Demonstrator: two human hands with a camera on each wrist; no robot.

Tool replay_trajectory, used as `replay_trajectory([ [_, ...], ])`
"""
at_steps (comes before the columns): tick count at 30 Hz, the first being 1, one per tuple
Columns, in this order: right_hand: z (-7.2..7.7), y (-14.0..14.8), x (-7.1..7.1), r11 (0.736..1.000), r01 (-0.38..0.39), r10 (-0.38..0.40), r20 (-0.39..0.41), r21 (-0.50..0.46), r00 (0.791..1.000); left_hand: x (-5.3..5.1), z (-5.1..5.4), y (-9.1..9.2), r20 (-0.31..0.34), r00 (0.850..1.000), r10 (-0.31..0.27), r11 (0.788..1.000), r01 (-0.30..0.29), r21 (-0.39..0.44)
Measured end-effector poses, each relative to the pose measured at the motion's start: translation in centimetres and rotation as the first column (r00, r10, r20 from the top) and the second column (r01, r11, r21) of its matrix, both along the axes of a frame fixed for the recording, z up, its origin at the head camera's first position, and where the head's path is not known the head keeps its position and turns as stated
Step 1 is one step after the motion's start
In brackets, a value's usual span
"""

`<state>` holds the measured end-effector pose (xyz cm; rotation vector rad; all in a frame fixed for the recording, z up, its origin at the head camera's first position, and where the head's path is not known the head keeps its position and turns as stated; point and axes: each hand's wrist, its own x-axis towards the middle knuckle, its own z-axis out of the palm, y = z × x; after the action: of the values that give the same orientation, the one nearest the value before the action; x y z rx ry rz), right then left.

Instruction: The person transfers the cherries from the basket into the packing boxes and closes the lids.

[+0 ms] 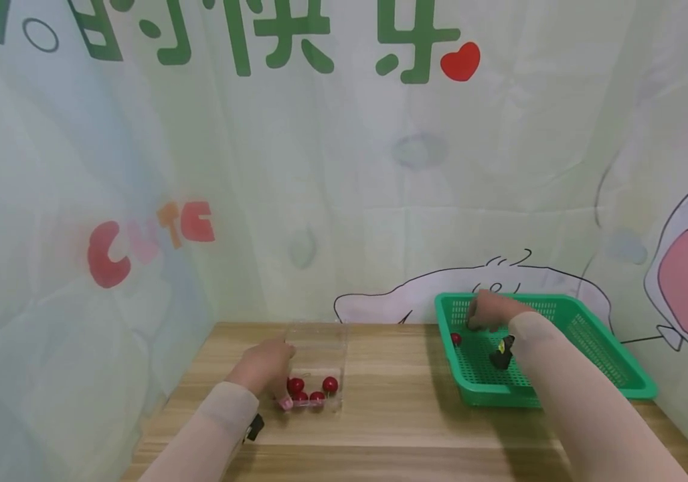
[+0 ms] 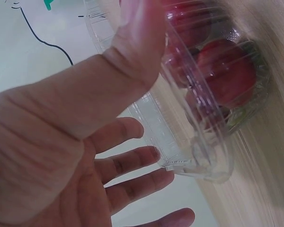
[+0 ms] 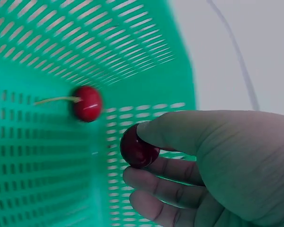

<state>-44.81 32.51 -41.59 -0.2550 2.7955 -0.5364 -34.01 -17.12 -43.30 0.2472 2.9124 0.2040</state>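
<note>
Both forearms [image 1: 579, 395] extended forward; left grip [image 1: 264, 367] loosely spread, right grip [image 1: 493, 310] pinching.

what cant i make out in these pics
Head view: the held cherry, hidden by the right hand.
Right wrist view: whether that cherry has a stem; the hand covers part of it.
Left wrist view: exact count of cherries in the clear box, with the left hand in front.
Head view: part of the green basket, behind the right sleeve.
Head view: tops of the wall letters, cut off by the top edge.
</note>
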Motion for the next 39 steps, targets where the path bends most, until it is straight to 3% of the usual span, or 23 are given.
replay_trajectory([
  [5,3.0,-1.0,0.8,0.999,-0.053,0.053,-0.093,0.000,0.994,0.1,0.1,0.1,0.001,1.000,-0.004,1.000,0.004,-0.004],
  [9,5.2,-2.9,1.7,0.995,-0.103,0.097,-0.195,-0.018,0.976,0.2,0.2,0.2,0.004,1.000,-0.002,1.000,0.002,-0.005],
  [15,6.2,-8.4,2.5,0.990,-0.134,0.118,-0.252,-0.047,0.961,0.1,0.2,0.1,0.005,1.000,-0.002,1.000,0.002,-0.015],
  [21,5.1,-14.9,3.9,0.956,-0.280,0.248,-0.267,-0.086,0.931,0.2,0.0,0.1,0.000,1.000,0.005,1.000,-0.005,-0.006],
  [25,3.6,-19.4,5.0,0.913,-0.400,0.366,-0.268,-0.084,0.891,0.2,-0.1,0.0,-0.001,1.000,0.011,1.000,-0.011,0.003],
  [30,1.4,-24.4,6.4,0.851,-0.524,0.501,-0.259,-0.025,0.826,0.2,-0.1,0.0,0.003,1.000,0.007,1.000,-0.007,0.006],
  [36,-1.1,-28.5,7.2,0.800,-0.593,0.591,-0.287,0.090,0.754,0.2,0.1,0.0,0.002,1.000,0.016,1.000,-0.016,0.019],
  [39,-2.4,-29.6,7.4,0.793,-0.600,0.603,-0.290,0.110,0.743,0.3,0.1,0.2,0.001,1.000,0.016,1.000,-0.016,0.023],
])
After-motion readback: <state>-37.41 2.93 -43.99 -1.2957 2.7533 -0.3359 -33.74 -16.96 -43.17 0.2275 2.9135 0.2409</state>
